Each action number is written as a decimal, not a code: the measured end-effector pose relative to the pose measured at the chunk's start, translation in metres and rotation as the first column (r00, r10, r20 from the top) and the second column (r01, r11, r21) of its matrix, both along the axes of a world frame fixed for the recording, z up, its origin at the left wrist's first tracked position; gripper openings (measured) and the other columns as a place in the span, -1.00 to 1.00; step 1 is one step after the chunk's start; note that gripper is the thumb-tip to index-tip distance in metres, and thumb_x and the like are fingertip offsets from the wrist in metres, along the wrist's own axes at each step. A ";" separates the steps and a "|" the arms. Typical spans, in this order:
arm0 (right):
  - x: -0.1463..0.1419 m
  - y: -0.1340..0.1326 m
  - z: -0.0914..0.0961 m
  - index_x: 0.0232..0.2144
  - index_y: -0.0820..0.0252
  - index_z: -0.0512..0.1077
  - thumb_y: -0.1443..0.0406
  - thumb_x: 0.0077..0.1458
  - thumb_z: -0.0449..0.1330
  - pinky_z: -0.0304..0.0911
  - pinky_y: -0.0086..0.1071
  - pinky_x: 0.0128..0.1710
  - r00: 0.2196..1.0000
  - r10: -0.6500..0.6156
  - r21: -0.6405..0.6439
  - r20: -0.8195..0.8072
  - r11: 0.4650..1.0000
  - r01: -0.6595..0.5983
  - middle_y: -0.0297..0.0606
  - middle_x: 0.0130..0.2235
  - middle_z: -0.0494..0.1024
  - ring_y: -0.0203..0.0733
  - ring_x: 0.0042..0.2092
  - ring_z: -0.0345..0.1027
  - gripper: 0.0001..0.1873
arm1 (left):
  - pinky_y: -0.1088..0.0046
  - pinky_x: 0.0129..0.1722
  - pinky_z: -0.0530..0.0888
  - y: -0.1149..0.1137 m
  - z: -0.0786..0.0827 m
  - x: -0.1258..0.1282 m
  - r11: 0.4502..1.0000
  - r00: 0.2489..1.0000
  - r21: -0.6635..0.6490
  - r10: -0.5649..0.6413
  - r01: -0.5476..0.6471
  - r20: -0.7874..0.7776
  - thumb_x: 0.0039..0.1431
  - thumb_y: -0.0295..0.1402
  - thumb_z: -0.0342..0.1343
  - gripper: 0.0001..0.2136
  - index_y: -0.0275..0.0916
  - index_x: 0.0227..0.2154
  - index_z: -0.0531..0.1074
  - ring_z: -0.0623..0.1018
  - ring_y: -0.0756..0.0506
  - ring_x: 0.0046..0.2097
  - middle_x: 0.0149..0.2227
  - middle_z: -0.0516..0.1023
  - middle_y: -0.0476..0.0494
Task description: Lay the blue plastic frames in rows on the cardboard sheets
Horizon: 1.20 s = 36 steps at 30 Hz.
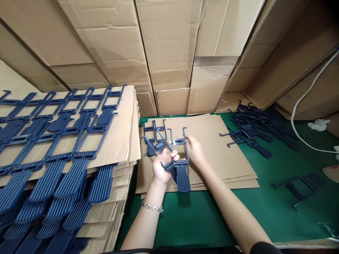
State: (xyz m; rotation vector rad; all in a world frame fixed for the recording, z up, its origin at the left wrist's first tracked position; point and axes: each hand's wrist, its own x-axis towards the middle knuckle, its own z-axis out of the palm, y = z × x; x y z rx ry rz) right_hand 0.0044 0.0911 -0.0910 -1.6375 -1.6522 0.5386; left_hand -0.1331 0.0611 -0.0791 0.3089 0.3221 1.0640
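Observation:
My left hand [161, 167] is closed around dark blue plastic frames with ribbed paddles. One of them, an upright blue frame [182, 176], faces me with its two hooked arms pointing away and its paddle hanging toward me. A second blue frame [159, 145] slants to the left in the same hand. My right hand [195, 152] is closed at the right rail of the upright frame; its fingertips are partly hidden behind it. Beneath both hands lie flat cardboard sheets [225, 158], with another blue frame [150, 133] at their far left.
To the left rises a tall stack of cardboard sheets [124, 141] layered with rows of blue frames. A loose pile of blue frames [249, 123] and a single frame [302, 188] lie on the green tabletop [212, 225]. Cardboard boxes [172, 42] wall the back; a white cable [299, 102] hangs right.

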 end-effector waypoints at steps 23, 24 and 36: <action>0.005 -0.028 -0.012 -0.04 0.18 0.16 0.17 0.08 -0.12 0.18 -0.42 -0.41 0.842 -0.101 -0.251 0.529 0.930 0.269 -0.15 -0.27 0.40 -0.16 -0.32 0.36 -0.59 | 0.44 -0.49 0.41 0.006 -0.013 0.010 0.975 0.834 0.032 0.206 -0.221 -0.512 -0.08 -0.40 -0.04 -0.70 -0.26 -0.20 0.30 0.46 -0.05 -0.38 -0.36 0.42 -0.11; 0.002 -0.022 -0.012 -0.06 0.18 0.18 0.18 0.08 -0.11 0.19 -0.41 -0.42 0.825 -0.096 -0.235 0.556 0.935 0.267 -0.14 -0.26 0.38 -0.16 -0.33 0.36 -0.61 | 0.45 -0.51 0.41 0.006 -0.013 0.010 0.978 0.863 0.018 0.192 -0.208 -0.467 -0.05 -0.35 -0.05 -0.71 -0.27 -0.20 0.29 0.44 -0.03 -0.43 -0.43 0.40 -0.08; -0.030 0.025 -0.005 -0.01 0.14 0.12 0.13 0.13 -0.18 0.24 -0.35 -0.39 0.889 -0.016 -0.245 0.457 0.959 0.143 -0.17 -0.20 0.33 -0.17 -0.30 0.36 -0.59 | 0.36 -0.56 0.41 0.008 -0.006 0.006 0.992 0.937 -0.039 0.102 -0.122 -0.333 0.05 0.07 -0.37 -0.34 -0.43 -0.14 0.30 0.44 -0.10 -0.46 -0.44 0.39 -0.22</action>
